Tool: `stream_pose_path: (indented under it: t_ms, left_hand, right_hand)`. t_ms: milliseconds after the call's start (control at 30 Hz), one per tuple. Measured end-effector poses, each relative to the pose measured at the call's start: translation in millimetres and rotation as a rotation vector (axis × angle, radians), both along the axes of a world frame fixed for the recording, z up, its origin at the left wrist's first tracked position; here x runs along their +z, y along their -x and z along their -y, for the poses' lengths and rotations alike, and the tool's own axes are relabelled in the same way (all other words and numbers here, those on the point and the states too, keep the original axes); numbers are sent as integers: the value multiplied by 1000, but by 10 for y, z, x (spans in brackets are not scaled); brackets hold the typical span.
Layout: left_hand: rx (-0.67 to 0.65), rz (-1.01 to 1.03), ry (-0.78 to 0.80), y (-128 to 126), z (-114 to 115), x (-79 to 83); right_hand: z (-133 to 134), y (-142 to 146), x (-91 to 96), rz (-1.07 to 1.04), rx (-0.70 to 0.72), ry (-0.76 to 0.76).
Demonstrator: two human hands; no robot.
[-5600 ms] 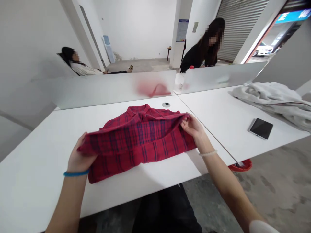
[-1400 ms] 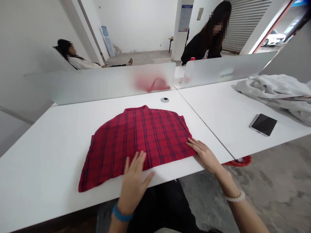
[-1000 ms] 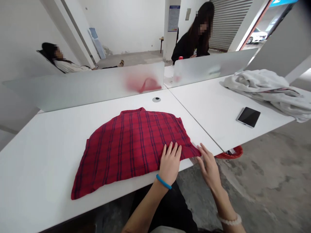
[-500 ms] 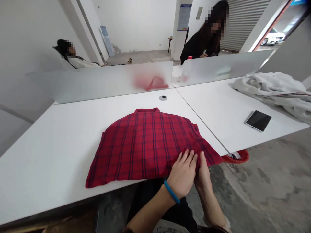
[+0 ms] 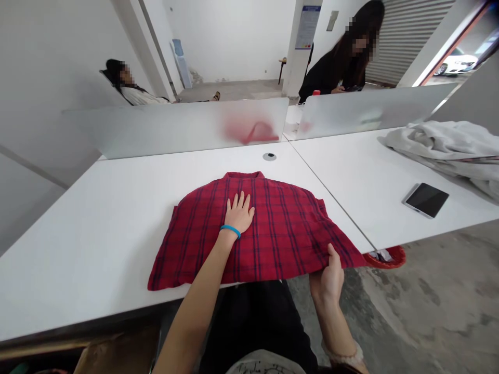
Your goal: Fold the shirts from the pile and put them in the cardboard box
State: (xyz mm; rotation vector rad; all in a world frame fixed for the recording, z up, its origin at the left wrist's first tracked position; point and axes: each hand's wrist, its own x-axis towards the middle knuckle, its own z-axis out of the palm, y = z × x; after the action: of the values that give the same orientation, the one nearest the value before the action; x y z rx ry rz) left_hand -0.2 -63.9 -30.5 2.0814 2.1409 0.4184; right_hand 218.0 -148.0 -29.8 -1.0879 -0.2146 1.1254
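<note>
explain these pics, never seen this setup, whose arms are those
There's no machine here. A person wears a camera on their head, so you look down past their own arms, as they would see. Their left hand lies flat on a red plaid shirt, and their right hand is at its hem, though I can't tell if it grips. The shirt lies on a white desk. On the next desk are a dark tablet and a heap of grey cloth. Beyond a frosted screen is another person.
</note>
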Motion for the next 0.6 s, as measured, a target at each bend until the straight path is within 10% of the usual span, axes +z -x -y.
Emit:
stream_pose_path:
  t_ms: [367, 600]
  left_hand:
    - [8, 421, -23, 74, -45, -99]
    - [35, 923, -102, 486, -7, 61]
  right_hand:
    - [-243, 267, 271, 11, -131, -145]
    - [-493, 1159, 780, 259, 195, -393]
